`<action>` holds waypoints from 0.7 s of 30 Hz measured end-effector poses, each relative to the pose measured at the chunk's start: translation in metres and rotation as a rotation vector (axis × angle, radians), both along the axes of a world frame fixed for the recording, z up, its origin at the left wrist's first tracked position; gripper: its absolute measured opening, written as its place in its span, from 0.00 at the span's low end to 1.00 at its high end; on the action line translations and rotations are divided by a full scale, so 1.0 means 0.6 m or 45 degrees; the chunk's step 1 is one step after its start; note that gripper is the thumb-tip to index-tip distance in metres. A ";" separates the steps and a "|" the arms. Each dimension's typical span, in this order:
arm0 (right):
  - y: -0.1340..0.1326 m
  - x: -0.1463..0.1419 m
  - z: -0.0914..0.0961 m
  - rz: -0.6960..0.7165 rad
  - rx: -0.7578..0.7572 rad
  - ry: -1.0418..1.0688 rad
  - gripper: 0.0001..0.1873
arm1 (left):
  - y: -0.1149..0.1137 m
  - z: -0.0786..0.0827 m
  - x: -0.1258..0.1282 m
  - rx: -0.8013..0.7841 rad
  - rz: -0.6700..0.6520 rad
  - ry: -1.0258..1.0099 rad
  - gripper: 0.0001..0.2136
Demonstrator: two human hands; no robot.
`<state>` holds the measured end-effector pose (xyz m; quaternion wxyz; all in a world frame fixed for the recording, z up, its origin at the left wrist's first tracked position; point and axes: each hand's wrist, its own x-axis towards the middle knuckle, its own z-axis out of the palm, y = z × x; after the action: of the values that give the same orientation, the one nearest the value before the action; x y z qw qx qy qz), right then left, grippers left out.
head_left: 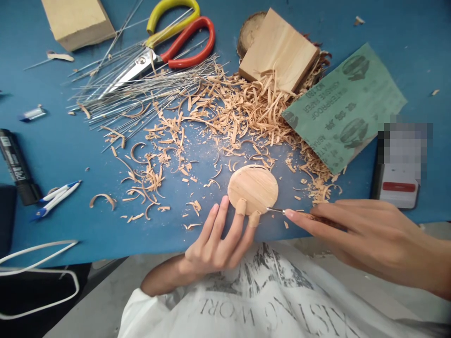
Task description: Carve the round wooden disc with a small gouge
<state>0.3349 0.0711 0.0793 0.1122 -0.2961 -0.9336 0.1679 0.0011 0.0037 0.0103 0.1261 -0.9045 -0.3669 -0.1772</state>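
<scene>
A round wooden disc (pixel 252 188) lies flat on the blue table (pixel 63 155) near its front edge. My left hand (pixel 220 237) holds the disc down with two plaster-tipped fingertips pressed on its near rim; the other fingers lie stretched out on the table. My right hand (pixel 366 234) is closed round a thin carving tool (pixel 278 211), whose metal tip touches the disc's lower right edge.
Wood shavings (pixel 229 112) cover the table's middle. Behind them are a wood block (pixel 278 49), green sandpaper (pixel 343 105), red-and-yellow shears (pixel 165 44), several thin metal rods (pixel 141 91) and another block (pixel 75 21). A black marker (pixel 16 166) and pens (pixel 56 197) lie left.
</scene>
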 end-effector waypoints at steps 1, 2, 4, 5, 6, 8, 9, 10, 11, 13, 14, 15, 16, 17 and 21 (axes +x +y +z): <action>0.000 -0.001 0.002 0.000 -0.003 -0.008 0.29 | 0.000 0.000 0.000 0.001 -0.002 -0.002 0.29; -0.001 -0.002 0.003 -0.002 -0.006 -0.027 0.30 | 0.000 0.000 0.000 0.003 -0.003 -0.006 0.29; -0.001 -0.005 0.006 -0.016 -0.012 -0.081 0.30 | 0.001 -0.001 0.000 0.007 -0.006 -0.012 0.28; -0.001 -0.007 0.007 -0.023 -0.017 -0.094 0.29 | 0.001 -0.001 0.000 0.008 -0.007 -0.012 0.28; 0.000 -0.008 0.008 -0.026 -0.017 -0.091 0.28 | 0.001 -0.002 0.000 0.007 -0.006 -0.009 0.29; 0.001 -0.010 0.006 -0.006 0.001 -0.052 0.24 | 0.001 -0.001 -0.001 0.009 -0.005 -0.001 0.29; 0.002 -0.010 0.005 0.008 0.012 -0.040 0.24 | 0.001 -0.001 -0.001 0.008 -0.004 0.004 0.29; 0.003 -0.010 0.004 0.020 0.022 -0.033 0.24 | 0.001 0.000 -0.001 0.008 -0.006 0.010 0.30; 0.002 -0.009 0.003 0.029 0.032 -0.021 0.24 | 0.001 0.001 -0.002 0.007 -0.010 0.017 0.30; 0.000 -0.007 0.001 0.026 0.033 -0.014 0.27 | 0.002 0.003 -0.002 0.004 -0.017 0.035 0.30; -0.003 -0.006 0.001 0.016 0.030 -0.022 0.28 | 0.002 0.005 -0.003 0.002 -0.020 0.045 0.30; -0.006 -0.005 0.000 0.004 0.030 -0.027 0.29 | 0.003 0.006 -0.003 0.002 -0.021 0.050 0.30; -0.010 -0.005 -0.001 -0.010 0.029 -0.035 0.29 | 0.003 0.007 -0.003 0.002 -0.020 0.054 0.30; -0.015 -0.004 -0.003 -0.027 0.027 -0.045 0.29 | 0.004 0.008 -0.003 0.002 -0.019 0.056 0.30; -0.037 0.000 -0.018 -0.069 0.045 0.010 0.33 | 0.003 0.008 -0.003 -0.005 -0.013 0.055 0.28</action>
<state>0.3348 0.0487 0.0687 0.1257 -0.3184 -0.9276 0.1495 -0.0008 0.0056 0.0152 0.1312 -0.9103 -0.3597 -0.1575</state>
